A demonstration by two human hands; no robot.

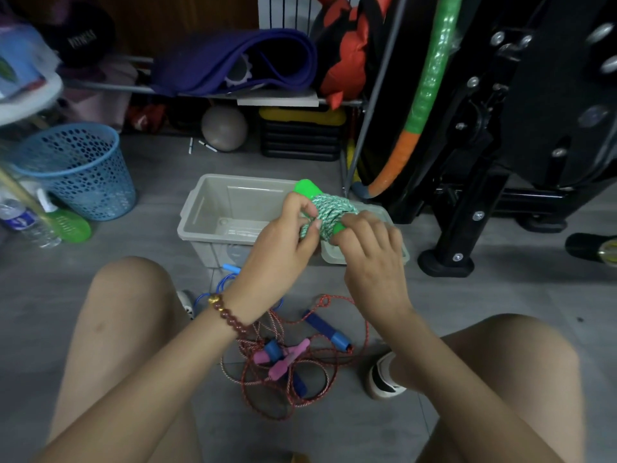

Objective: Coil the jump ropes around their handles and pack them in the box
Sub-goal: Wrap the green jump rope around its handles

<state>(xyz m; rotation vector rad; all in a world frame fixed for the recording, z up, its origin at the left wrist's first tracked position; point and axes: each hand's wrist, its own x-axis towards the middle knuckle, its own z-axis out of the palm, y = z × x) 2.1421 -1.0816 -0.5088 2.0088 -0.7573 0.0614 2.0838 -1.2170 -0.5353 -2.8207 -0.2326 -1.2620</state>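
The person is holding the green jump rope up over the right end of the beige plastic box. Its green-and-white cord is already lying in tight turns around the two green handles. The left hand is working at the near side of the bundle, its fingers curled and pinching the cord. The right hand is gripping the lower handle end, with its fingers wrapped over it.

The step looks like securing the loose tail. To do it well, the right hand should be keeping the handles squeezed together while the left is tucking the tail under a tight turn, so the coil is not springing open when it drops into the box. No rope is showing in the visible part of the box.

Other ropes are waiting on the grey tiled floor between the person's knees: a red cord is tangling around blue handles and pink handles, and a blue rope is lying near the box.

Gym clutter is crowding the room. A blue mesh basket is standing to the left, a rolled purple mat is sitting on a rack behind, a grey ball is resting under it, and a black exercise frame is standing to the right.
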